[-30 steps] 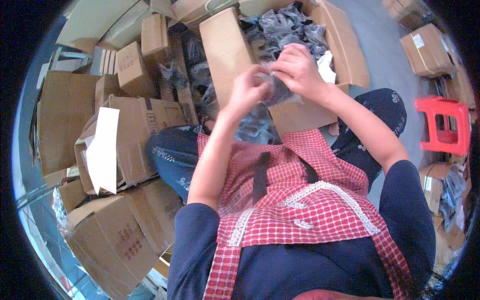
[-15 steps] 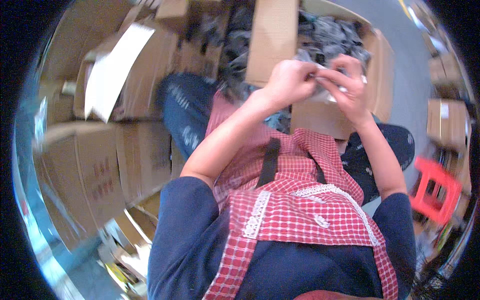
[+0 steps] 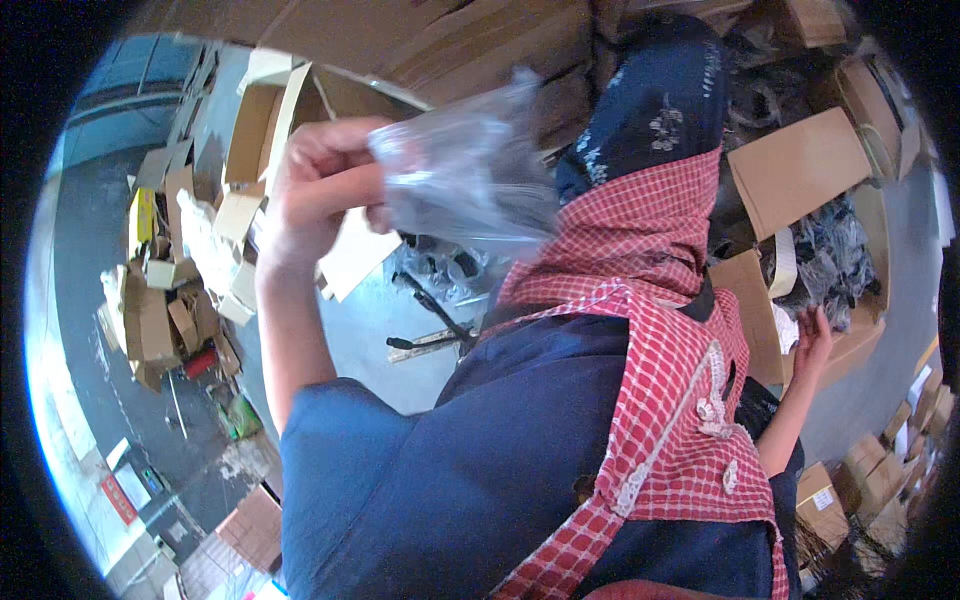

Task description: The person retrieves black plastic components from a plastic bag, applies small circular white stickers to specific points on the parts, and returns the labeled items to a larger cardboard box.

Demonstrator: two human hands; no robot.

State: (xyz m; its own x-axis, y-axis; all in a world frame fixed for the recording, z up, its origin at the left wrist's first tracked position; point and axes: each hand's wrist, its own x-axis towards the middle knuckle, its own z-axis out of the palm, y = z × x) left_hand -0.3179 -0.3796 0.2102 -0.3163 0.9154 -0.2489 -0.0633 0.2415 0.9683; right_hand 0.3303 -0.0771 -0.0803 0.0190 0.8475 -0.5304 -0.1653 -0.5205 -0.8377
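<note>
My left hand [image 3: 325,180] is raised on the left, its fingers closed round one end of a clear plastic bag [image 3: 470,165]. The bag sticks out to the right of the fist; motion blurs it, and I cannot make out its contents. Far to the right, my right hand [image 3: 815,338] is at the near side of an open cardboard box [image 3: 845,355], fingers stretched out beside the bagged things. Inside that box lie several dark grey items in clear plastic bags [image 3: 835,250]. A raised cardboard flap [image 3: 800,175] stands over the box's far side.
Large cartons [image 3: 480,50] stand across the top. Behind my left hand is an open carton [image 3: 255,125]. A black metal stand [image 3: 430,310] is on the floor beside me. Loose cardboard [image 3: 150,320] is piled at far left, and small cartons [image 3: 825,505] sit at lower right.
The view has turned left. My hands, together over the box before, are now far apart: the left has swung up and left with the bag, while the right stays by the box.
</note>
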